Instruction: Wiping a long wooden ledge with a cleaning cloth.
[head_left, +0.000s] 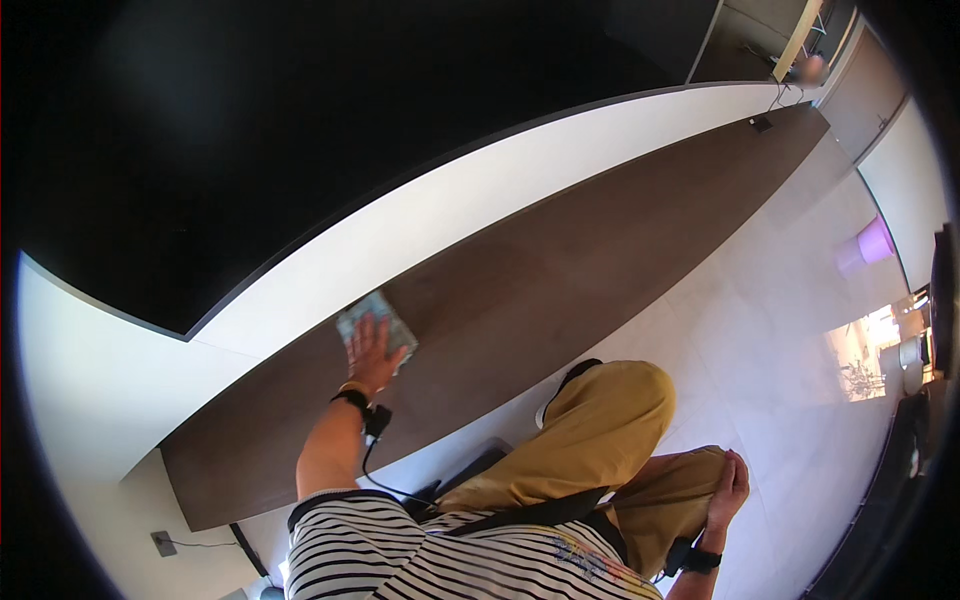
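Note:
My left hand (370, 352) lies flat over a folded grey cloth (381, 307), pressing it against the dark brown top of a long, low bench or cabinet (540, 277). The cloth sits beside the white strip at the top's far edge, and its outer corners show around my fingers. On my bent knee at lower right rests my right hand (731, 487), its fingers curled over the mustard trousers and partly hidden. Each wrist wears a black band, and a cable runs from the left one towards my body.
A large black panel, perhaps a screen, rises above the white strip (450, 225). A small black box (760, 124) with cables lies at the brown top's far end. A purple bin (875, 240) stands on the glossy pale floor (765, 315). A wall outlet (164, 544) has a cable.

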